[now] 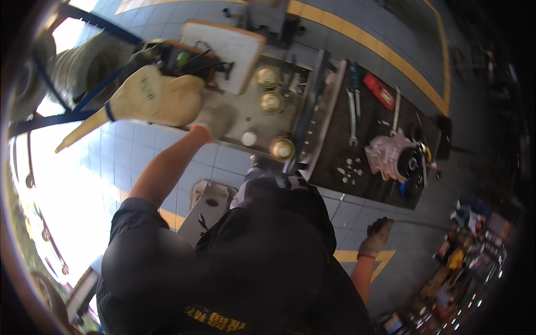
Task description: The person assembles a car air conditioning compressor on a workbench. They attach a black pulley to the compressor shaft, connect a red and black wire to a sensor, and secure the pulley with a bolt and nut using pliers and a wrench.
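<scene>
My left hand [216,121], in a pale work glove with an orange cuff, is over the left part of a metal-topped bench [237,114]. It is right beside the rounded end of a cream plastic jug [153,99] with a long tapering spout. Its fingers are blurred, and I cannot tell whether it grips the jug. Gold-topped cans [272,103] and a small white round cap [249,138] sit to its right. My right hand [376,237], gloved with dark-stained fingers, hangs low beside the dark bench, fingers loosely apart and nothing visible in it.
On the dark workbench [329,162] at right lie wrenches [353,117], a red tool or case [379,92], several small metal parts [350,171] and a metal housing with a black pulley [391,156]. A white board [223,53] leans at the back. A blue rack [84,106] stands left.
</scene>
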Demonstrator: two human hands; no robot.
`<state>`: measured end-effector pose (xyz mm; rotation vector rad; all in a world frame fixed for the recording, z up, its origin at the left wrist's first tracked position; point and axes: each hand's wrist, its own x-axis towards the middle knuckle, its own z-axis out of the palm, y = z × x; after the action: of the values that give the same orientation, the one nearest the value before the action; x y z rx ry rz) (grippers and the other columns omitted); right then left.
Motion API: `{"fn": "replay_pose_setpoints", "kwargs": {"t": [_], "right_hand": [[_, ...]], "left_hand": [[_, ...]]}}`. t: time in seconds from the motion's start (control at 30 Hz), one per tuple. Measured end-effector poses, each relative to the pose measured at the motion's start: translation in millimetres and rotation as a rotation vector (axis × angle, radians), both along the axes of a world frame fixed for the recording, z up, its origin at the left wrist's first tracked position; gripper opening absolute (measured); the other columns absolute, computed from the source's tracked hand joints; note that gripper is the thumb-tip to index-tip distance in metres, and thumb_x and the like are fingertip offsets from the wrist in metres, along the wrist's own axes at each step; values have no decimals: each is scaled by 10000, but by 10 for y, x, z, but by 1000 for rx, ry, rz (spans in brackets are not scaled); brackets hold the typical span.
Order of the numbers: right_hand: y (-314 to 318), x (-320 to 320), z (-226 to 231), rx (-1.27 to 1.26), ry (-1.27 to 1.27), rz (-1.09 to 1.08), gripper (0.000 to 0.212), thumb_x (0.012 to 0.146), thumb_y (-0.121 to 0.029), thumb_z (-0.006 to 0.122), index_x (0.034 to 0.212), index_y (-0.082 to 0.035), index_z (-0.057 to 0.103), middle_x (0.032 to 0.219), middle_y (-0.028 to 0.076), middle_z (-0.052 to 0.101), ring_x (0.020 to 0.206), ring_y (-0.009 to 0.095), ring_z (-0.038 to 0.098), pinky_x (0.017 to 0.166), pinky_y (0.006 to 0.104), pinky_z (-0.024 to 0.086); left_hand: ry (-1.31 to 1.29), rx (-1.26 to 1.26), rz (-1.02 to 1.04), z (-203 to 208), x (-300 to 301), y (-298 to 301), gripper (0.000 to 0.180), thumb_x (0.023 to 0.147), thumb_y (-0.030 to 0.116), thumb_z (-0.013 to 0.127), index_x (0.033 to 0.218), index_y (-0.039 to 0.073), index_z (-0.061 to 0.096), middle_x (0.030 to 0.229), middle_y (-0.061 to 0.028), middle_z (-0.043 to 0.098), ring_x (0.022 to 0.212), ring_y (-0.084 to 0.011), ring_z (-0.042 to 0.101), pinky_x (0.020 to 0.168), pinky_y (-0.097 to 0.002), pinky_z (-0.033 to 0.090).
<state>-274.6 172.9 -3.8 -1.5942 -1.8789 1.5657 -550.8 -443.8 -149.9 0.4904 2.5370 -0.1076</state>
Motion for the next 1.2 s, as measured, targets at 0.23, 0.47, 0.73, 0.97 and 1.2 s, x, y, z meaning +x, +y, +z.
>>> {"fn": "replay_pose_setpoints", "kwargs": {"t": [0.23, 0.47, 0.73, 0.97, 1.2], "right_hand": [[-414, 633, -210, 42, 16, -290, 519, 1153, -616, 626, 1304, -123, 684, 1181, -12, 632, 1045, 160, 561, 1009, 394, 486], [-507, 842, -241, 87, -1, -371, 584, 1157, -604, 612, 1402, -80, 692, 1212, 8, 646, 1081, 171, 589, 1022, 420, 522], [110, 415, -199, 309, -74, -1, 586, 1137, -454, 661, 1491, 10, 707, 1315, 109, 759, 1157, 252, 693, 1021, 404, 565], [1275, -1351, -466, 751, -171, 676, 345, 1098, -335, 713, 1251, -56, 846, 1285, 220, 836, 1214, 432, 797, 1054, 514, 622], [1603, -2329, -674, 784, -652, 1059, 209, 1023, -220, 728, 1123, -124, 885, 1146, 184, 885, 1069, 421, 867, 933, 524, 699]], "left_hand": [[-102, -73, -274, -90, -163, -91, 222, 966, 187, 710, 1051, 117, 903, 1171, -165, 877, 1070, -390, 848, 945, -524, 666], [-75, -11, -190, 8, -245, -121, 240, 911, 298, 796, 1076, 163, 907, 1144, -178, 865, 1082, -402, 827, 956, -533, 649], [156, -27, -84, 71, -337, -355, 234, 932, 286, 766, 914, 66, 844, 1009, -202, 834, 937, -430, 798, 891, -555, 629], [362, -41, 276, 750, -115, -241, 270, 942, 335, 759, 928, 76, 835, 973, -224, 837, 948, -462, 812, 859, -582, 637], [635, -82, 580, 1677, 486, 160, 236, 915, 279, 824, 949, 48, 858, 874, -248, 817, 881, -437, 832, 832, -492, 647]]}}
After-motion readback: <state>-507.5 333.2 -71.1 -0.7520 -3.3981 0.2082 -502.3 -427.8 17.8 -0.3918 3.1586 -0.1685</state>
